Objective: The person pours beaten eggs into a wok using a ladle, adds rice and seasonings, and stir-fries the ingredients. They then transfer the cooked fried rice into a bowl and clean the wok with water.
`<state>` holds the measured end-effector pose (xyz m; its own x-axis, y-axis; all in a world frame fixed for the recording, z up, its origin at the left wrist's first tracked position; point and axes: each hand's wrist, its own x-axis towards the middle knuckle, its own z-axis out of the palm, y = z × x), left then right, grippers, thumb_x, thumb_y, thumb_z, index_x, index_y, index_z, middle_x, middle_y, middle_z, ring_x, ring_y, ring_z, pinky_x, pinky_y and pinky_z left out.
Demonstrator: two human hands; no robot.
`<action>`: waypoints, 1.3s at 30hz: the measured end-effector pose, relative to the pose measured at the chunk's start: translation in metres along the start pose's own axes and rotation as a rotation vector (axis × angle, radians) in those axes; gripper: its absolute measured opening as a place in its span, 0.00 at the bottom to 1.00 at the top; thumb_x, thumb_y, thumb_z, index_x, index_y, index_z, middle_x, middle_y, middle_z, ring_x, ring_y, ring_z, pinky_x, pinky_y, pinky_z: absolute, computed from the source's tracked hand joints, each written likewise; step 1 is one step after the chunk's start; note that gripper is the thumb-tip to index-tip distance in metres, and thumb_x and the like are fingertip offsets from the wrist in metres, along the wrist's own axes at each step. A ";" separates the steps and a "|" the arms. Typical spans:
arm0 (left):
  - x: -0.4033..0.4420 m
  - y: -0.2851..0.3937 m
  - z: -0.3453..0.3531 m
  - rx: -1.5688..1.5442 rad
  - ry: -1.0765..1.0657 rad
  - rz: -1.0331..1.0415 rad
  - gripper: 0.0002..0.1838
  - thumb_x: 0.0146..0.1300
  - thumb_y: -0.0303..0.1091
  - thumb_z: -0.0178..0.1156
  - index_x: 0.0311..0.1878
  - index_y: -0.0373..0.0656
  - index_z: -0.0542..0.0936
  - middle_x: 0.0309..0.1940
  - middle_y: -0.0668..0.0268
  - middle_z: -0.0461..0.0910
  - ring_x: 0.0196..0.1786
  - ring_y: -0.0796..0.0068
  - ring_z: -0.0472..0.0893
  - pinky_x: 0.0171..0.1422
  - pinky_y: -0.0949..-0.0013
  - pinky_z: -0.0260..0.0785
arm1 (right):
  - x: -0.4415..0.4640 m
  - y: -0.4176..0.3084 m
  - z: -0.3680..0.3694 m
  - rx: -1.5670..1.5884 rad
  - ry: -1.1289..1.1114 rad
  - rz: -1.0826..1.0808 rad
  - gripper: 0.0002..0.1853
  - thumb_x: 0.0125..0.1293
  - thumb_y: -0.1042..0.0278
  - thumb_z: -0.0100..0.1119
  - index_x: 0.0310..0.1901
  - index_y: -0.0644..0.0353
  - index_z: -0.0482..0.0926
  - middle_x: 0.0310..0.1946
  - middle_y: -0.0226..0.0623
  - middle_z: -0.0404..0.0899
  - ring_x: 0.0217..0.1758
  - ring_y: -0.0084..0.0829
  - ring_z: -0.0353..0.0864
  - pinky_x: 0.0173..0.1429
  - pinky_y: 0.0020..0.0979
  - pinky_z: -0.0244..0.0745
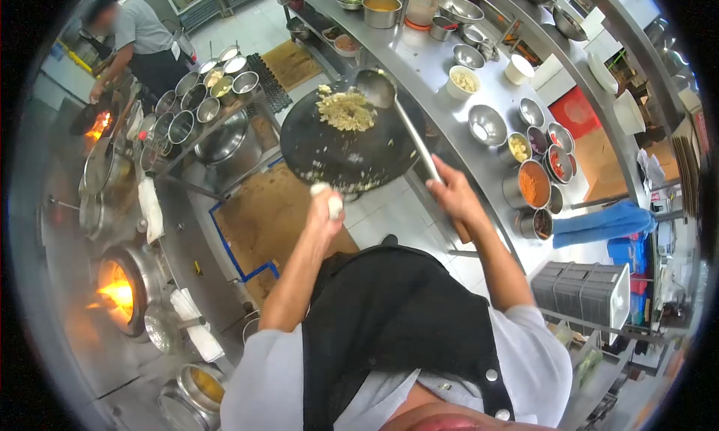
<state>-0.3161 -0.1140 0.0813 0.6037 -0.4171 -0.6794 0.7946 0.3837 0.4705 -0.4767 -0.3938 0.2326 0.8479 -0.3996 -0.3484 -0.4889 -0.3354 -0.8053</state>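
Note:
In front of me a black wok (359, 158) is held up off the burners. My left hand (325, 215) is closed round a white cloth (335, 205) at the wok's near edge, where the handle itself is hidden. Fried rice (344, 110) lies in a heap toward the far side, with loose grains scattered over the near wall. My right hand (455, 195) grips the long handle of a ladle (376, 89). The ladle's bowl is over the wok, beside the rice.
Flames burn in a burner (118, 290) at left. A steel counter (449, 101) along the right carries several bowls and a pot of shredded orange food (533, 187). Another person (142, 38) works at a flaming wok, upper left. Seasoning bowls (181, 126) stand between us.

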 end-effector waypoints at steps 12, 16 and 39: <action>0.011 0.000 -0.019 0.195 0.092 0.072 0.03 0.58 0.25 0.60 0.33 0.45 0.75 0.21 0.70 0.74 0.20 0.75 0.76 0.20 0.69 0.68 | -0.002 -0.011 0.113 0.824 -0.314 0.320 0.18 0.76 0.68 0.55 0.63 0.60 0.73 0.27 0.25 0.71 0.21 0.16 0.68 0.22 0.23 0.63; 0.000 0.012 -0.019 0.178 0.111 0.026 0.07 0.57 0.27 0.60 0.30 0.51 0.72 0.18 0.71 0.72 0.15 0.75 0.72 0.14 0.70 0.57 | 0.024 0.027 0.127 1.371 -0.622 0.591 0.06 0.80 0.66 0.50 0.43 0.51 0.66 0.26 0.22 0.65 0.20 0.15 0.61 0.21 0.22 0.56; -0.008 -0.021 0.165 0.205 0.089 0.137 0.06 0.58 0.27 0.58 0.36 0.47 0.72 0.24 0.66 0.77 0.17 0.75 0.73 0.14 0.72 0.61 | 0.169 0.194 -0.198 -0.304 0.487 -0.140 0.37 0.64 0.66 0.61 0.76 0.58 0.66 0.41 0.65 0.83 0.47 0.57 0.86 0.54 0.46 0.79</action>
<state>-0.3271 -0.2544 0.1699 0.7060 -0.2947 -0.6439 0.7075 0.2532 0.6598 -0.4686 -0.6950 0.1126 0.7520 -0.6554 0.0699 -0.4768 -0.6142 -0.6289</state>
